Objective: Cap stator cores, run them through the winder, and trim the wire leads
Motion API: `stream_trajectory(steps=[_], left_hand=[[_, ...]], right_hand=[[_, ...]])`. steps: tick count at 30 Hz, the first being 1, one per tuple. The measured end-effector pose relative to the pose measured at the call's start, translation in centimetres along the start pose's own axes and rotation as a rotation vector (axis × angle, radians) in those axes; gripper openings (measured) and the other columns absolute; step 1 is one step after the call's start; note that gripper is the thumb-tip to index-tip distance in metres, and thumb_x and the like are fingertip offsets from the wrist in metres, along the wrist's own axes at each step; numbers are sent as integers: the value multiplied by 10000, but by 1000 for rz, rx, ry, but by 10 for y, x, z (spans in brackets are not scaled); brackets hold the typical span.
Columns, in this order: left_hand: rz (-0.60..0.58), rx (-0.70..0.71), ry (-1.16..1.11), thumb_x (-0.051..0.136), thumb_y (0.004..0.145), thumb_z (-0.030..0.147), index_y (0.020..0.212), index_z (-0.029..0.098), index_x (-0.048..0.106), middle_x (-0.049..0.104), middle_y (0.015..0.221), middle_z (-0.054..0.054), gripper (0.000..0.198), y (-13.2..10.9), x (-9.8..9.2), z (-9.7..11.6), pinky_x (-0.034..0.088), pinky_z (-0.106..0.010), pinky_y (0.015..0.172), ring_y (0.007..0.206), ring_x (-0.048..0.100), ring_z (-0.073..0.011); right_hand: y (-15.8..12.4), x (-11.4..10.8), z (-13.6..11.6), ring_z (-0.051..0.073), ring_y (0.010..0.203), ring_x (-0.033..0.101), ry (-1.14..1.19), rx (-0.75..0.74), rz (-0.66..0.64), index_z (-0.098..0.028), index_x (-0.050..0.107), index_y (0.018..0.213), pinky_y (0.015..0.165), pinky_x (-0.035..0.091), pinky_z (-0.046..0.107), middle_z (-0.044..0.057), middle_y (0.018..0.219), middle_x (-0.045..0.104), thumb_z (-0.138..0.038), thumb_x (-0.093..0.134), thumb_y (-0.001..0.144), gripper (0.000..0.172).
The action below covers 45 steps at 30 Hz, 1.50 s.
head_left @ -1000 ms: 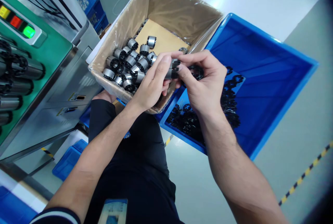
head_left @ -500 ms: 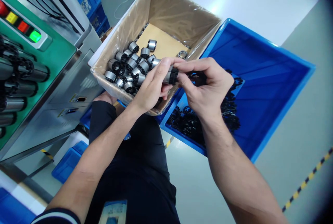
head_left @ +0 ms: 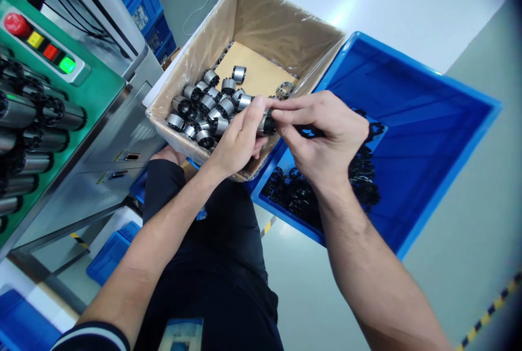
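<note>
My left hand (head_left: 238, 141) and my right hand (head_left: 326, 139) meet above the near corner of a cardboard box (head_left: 281, 30). Between their fingertips sits a small silver cylinder with a black ring (head_left: 267, 122). The left fingers pinch the cylinder, and the right fingers press on its black end. My right hand also closes on more black rings (head_left: 310, 132) in its palm. Several silver and black cylinders (head_left: 206, 106) lie in the plastic-lined box. Loose black rings (head_left: 299, 193) lie in a blue bin (head_left: 424, 139) under my right hand.
A green machine panel (head_left: 81, 95) with coloured buttons (head_left: 51, 51) and rows of metal spindles (head_left: 36, 122) stands at the left. Another person's hand (head_left: 165, 153) rests under the box corner. Blue crates (head_left: 108, 253) sit on the floor, beside yellow-black tape (head_left: 489, 313).
The view has shifted slightly. My right fingers have slid closer over the cylinder's black end, and both hands sit a little lower in view.
</note>
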<state>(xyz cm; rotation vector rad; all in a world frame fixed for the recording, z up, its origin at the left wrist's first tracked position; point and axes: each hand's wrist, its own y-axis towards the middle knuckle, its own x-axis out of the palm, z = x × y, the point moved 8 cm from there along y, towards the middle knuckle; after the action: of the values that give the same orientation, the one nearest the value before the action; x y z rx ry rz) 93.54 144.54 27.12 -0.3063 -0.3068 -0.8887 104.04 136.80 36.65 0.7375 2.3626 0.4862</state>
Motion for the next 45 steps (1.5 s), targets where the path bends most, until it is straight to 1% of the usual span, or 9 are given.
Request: stream_trajectory(steps=[12,18,22,27,33,38,40,42,45], left_hand=[[11,56,-18,293,1142,1011,994,248,618,338,604,60,843,1,1,4,508,-250,540,495,409,-101],[19,103,25,359,1160,982,966,241,643,453,657,25,817,2,-6,0,475,-267,543,537,505,-120],[-16,123,12,432,1147,986,998,237,693,585,772,-9,807,0,-4,5,511,-271,568,593,564,-118],[-111,-35,-183,501,1152,972,1173,253,745,727,851,-19,759,-5,6,8,573,-277,566,638,718,-158],[166,50,-112,1020,906,797,994,249,554,714,816,50,725,-3,-12,22,504,-220,533,592,651,-87],[-25,47,-21,1025,950,715,1185,254,726,773,888,22,597,-1,0,13,472,-251,524,635,618,-107],[-68,75,6,1015,961,709,1189,240,787,805,946,1,569,0,2,13,504,-258,578,692,649,-117],[-52,127,29,1043,927,696,1171,229,824,801,966,0,571,2,-2,16,554,-263,659,749,677,-124],[-45,222,61,1088,872,676,1085,208,833,780,944,4,574,4,-3,22,636,-287,826,850,731,-146]], right_hand=[[2,3,-9,275,994,877,-64,1,-16,-354,916,1049,874,736,497,30,1052,907,-193,822,1115,197],[1,2,-13,234,920,851,-69,-108,-6,-340,942,1067,811,711,432,27,1034,895,-198,870,1071,159],[2,2,-8,225,862,786,3,-20,16,-314,932,1044,763,658,428,22,958,847,-211,866,1061,123],[5,0,-1,303,1028,730,51,96,-50,-343,913,1196,970,684,572,69,994,755,-353,785,1142,139],[2,2,29,208,771,709,376,311,-68,-437,662,1534,617,644,408,40,1206,765,-576,736,1169,398],[-1,7,30,104,514,532,408,289,-21,-424,615,1567,463,540,301,-46,1032,823,-636,819,1149,511],[-2,4,24,119,561,623,347,218,-4,-402,692,1539,549,635,318,-37,1037,866,-608,781,1184,420],[-3,3,17,176,824,836,241,146,-33,-397,781,1526,859,778,413,-13,1124,910,-540,744,1221,339],[-4,3,12,271,1245,900,175,97,-99,-413,870,1477,1165,753,566,6,1288,924,-484,701,1248,293]])
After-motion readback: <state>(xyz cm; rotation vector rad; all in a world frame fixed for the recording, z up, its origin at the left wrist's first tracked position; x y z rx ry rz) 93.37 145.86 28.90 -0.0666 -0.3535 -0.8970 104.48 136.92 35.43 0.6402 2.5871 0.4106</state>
